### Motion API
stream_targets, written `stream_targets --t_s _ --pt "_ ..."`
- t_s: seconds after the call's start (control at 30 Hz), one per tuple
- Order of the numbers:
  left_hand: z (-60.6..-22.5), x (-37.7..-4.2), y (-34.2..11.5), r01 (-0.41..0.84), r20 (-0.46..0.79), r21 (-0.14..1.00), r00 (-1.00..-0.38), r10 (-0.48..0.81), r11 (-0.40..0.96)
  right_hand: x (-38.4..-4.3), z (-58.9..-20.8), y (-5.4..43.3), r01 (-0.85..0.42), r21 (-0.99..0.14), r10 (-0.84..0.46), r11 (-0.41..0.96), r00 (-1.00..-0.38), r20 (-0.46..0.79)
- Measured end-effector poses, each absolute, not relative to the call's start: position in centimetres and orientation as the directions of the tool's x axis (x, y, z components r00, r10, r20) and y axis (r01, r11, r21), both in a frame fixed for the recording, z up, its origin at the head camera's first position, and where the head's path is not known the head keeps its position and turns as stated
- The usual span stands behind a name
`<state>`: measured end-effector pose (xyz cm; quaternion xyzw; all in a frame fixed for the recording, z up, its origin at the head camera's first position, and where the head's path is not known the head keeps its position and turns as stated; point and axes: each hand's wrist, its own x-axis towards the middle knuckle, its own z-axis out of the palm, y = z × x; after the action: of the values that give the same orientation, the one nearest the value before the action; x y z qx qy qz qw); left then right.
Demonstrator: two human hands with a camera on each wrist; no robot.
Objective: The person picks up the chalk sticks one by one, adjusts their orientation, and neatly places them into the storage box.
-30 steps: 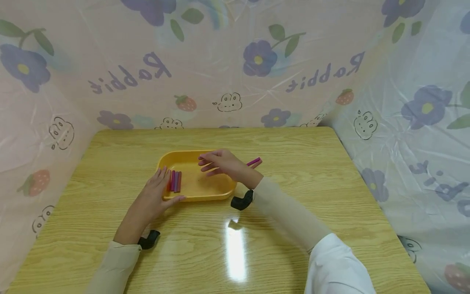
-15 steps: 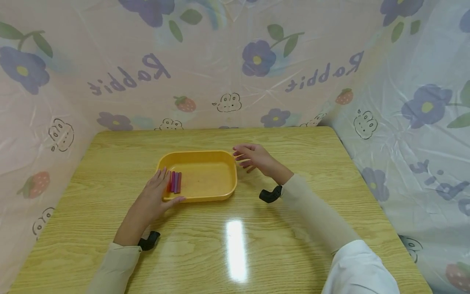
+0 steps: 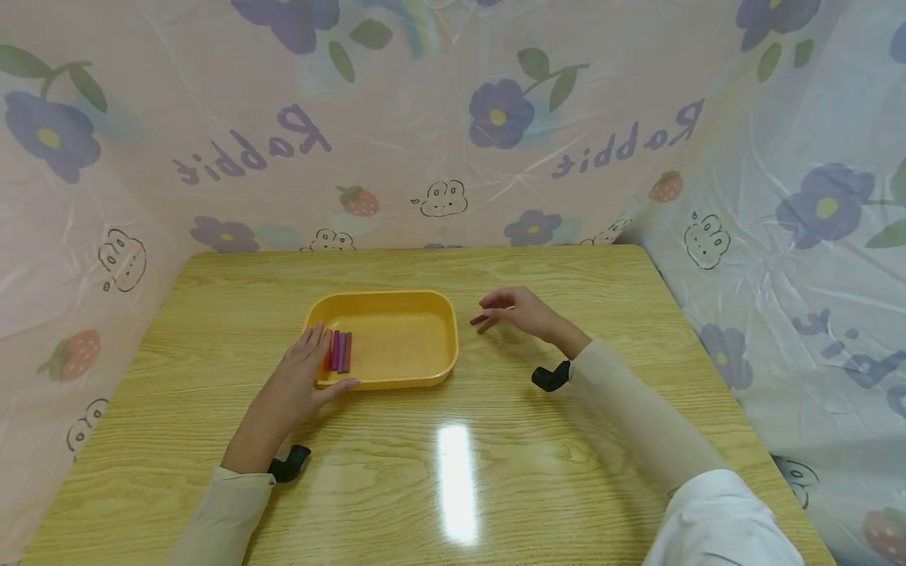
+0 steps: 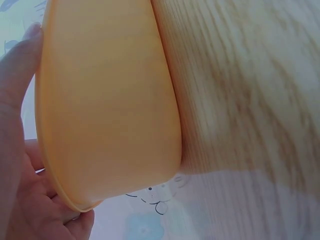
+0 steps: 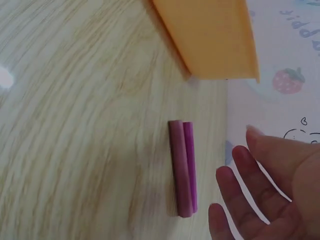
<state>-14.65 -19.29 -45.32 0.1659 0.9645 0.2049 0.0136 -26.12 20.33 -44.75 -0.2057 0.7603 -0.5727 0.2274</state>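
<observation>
My left hand (image 3: 292,379) grips the left end of a yellow tray (image 3: 403,384), fingers over its rim and thumb along the front edge. Several short red, magenta, purple and brownish sticks (image 3: 342,352) lie side by side inside, partly hidden by those fingers. To the right of the tray, my right hand (image 3: 529,314) hovers with loosely bent fingers over two more sticks on the table. One is a brownish-red stick (image 5: 181,170), the other a thinner-looking magenta stick (image 5: 191,175) lying against it. The right wrist view shows nothing between the fingers.
Everything stands on a wood-grain table (image 3: 382,472), with a bright light reflection near its front. A printed curtain (image 3: 396,118) with flowers and rabbits hangs behind and along both sides. Each wrist carries a black camera mount (image 3: 550,377).
My right hand has moved from above the tray out to the right, over the two loose sticks. The left hand and the tray have stayed in place.
</observation>
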Motion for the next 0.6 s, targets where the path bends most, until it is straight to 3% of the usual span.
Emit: stream_targets --t_s 0.3,0.6 --pt "-45.3 -14.7 -19.4 0.322 0.042 0.392 -0.942 0.333 0.862 -26.3 -45.3 20.8 -0.243 -0.797 -0.501 0.552 -0.861 -0.084" --pt "-45.5 -14.7 -19.4 0.320 0.053 0.401 -0.944 0.327 0.859 -26.8 -47.0 21.0 -0.273 -0.811 -0.563 0.518 -0.823 -0.083"
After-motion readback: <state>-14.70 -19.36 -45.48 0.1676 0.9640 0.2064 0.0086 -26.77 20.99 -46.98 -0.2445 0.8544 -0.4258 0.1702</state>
